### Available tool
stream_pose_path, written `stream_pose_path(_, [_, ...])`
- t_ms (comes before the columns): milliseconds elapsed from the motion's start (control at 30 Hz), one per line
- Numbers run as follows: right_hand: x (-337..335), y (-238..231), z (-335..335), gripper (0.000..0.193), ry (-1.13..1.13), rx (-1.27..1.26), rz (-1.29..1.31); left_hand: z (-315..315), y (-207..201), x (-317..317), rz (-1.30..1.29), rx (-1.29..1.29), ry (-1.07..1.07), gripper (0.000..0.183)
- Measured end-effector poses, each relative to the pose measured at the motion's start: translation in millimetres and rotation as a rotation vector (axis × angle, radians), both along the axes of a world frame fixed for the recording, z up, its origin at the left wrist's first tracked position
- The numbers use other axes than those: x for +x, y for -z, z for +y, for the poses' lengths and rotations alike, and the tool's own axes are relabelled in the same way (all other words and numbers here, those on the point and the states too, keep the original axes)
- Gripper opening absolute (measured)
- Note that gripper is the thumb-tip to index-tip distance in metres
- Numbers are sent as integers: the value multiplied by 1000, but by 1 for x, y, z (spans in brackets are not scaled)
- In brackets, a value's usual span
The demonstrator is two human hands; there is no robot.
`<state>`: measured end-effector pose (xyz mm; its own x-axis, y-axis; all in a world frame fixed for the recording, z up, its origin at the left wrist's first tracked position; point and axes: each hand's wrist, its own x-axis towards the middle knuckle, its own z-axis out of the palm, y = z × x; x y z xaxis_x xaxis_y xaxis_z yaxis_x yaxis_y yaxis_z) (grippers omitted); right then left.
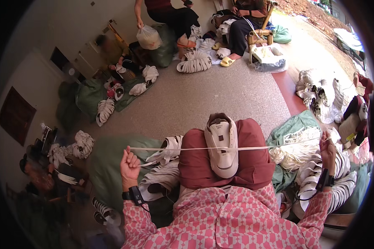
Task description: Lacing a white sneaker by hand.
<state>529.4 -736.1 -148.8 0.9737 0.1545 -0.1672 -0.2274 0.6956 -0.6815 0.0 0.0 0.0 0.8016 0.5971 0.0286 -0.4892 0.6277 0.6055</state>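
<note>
Left hand [130, 166] and right hand [328, 152], fingers curled, pinch a lace [253, 147] taut across the shoe [223, 137] between them. Probably evening its ends; next likely calls for threading one.

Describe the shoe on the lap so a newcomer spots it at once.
Find the dark red trousers, low centre. The cream shoe sits on them, a taut white lace crossing it. Unlike the pale heaps at either side, it stands alone, toe toward the pink-patterned shirt.
</note>
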Motion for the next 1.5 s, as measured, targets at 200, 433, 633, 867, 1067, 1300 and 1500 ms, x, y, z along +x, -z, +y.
stream_pose_path(200, [-18, 38, -71, 28, 228, 149, 224, 0, 44, -22, 800, 110, -283, 26])
stream_pose_path(433, [-27, 23, -35, 32, 262, -4, 182, -89, 3, 85, 855, 1439, -287, 20])
stream_pose_path(633, [-70, -67, 184, 35, -153, -212, 14, -171, -32, 180, 342, 1882, -81, 19])
stream_pose_path(867, [-180, -142, 299, 28, -287, -1103, -986, -158, 3, 198, 671, 2100, -204, 39])
stream_pose_path(1067, [-208, -143, 328, 27, -565, -1135, -1431, -155, -6, 203, 717, 1851, 283, 47])
stream_pose_path(1300, [-201, -149, 353, 29, -919, -1071, -900, -154, -6, 201, 701, 1456, 419, 35])
stream_pose_path(1500, [-197, -150, 365, 20, -549, -981, -1320, -153, -22, 198, 705, 1422, 488, 23])
